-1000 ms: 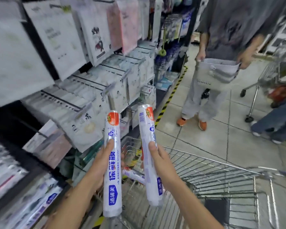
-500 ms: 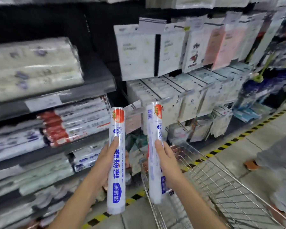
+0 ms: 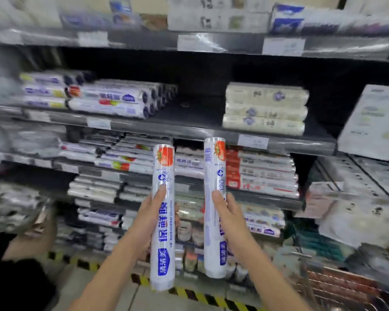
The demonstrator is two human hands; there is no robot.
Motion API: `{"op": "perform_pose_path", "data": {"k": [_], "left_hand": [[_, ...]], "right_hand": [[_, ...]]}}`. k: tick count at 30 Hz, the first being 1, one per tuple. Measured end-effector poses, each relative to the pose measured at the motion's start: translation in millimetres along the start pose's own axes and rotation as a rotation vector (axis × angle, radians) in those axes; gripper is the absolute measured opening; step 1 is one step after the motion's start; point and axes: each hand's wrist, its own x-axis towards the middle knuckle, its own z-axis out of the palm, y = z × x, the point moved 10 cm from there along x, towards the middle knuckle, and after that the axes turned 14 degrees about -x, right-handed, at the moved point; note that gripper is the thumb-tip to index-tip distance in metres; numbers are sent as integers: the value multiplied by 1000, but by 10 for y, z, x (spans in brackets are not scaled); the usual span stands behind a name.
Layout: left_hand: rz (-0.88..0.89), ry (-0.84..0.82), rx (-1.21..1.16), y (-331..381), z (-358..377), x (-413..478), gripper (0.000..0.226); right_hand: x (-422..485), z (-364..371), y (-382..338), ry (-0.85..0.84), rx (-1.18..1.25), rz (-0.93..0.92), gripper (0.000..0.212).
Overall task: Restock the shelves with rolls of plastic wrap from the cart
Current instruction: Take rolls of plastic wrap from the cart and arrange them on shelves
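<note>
Two white plastic wrap rolls, blue lettering and a red tomato band at the top, upright and apart: left roll (image 3: 164, 223) gripped in the left hand (image 3: 147, 221), right roll (image 3: 211, 239) in the right hand (image 3: 232, 218), before shelves (image 3: 189, 131) stacked with lying rolls

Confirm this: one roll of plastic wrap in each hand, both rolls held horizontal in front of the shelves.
Not horizontal: the head view shows the left hand gripping the left roll and the right hand gripping the right roll, both upright, in front of the shelves.
</note>
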Motion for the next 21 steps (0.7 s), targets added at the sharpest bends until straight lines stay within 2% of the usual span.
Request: {"op": "perform_pose_path", "data": {"k": [3, 4, 5, 7, 8, 10, 17, 21], "left_hand": [[59, 106, -43, 386, -839, -220, 89], [78, 127, -56, 508, -1082, -309, 86], [101, 139, -65, 644, -1295, -411, 79], [145, 172, -92, 876, -1716, -595, 61], [166, 187, -110, 980, -1921, -678, 59], [196, 214, -122, 1143, -2320, -812, 63], [246, 330, -205, 1442, -3409, -981, 72], [277, 345, -202, 1573, -3725, -845, 60]], "right_hand": [[25, 808, -316, -61, -15, -52, 23], [28, 1072, -398, -82, -20, -55, 19], [30, 1348, -483, -117, -33, -75, 24], [42, 1849, -632, -161, -26, -108, 48], [38, 2087, -699, -185, -21, -118, 50], [47, 2505, -799, -219, -20, -133, 47], [174, 3601, -998, -355, -21, -152, 61], [388, 3997, -1129, -395, -17, -154, 42]]}}
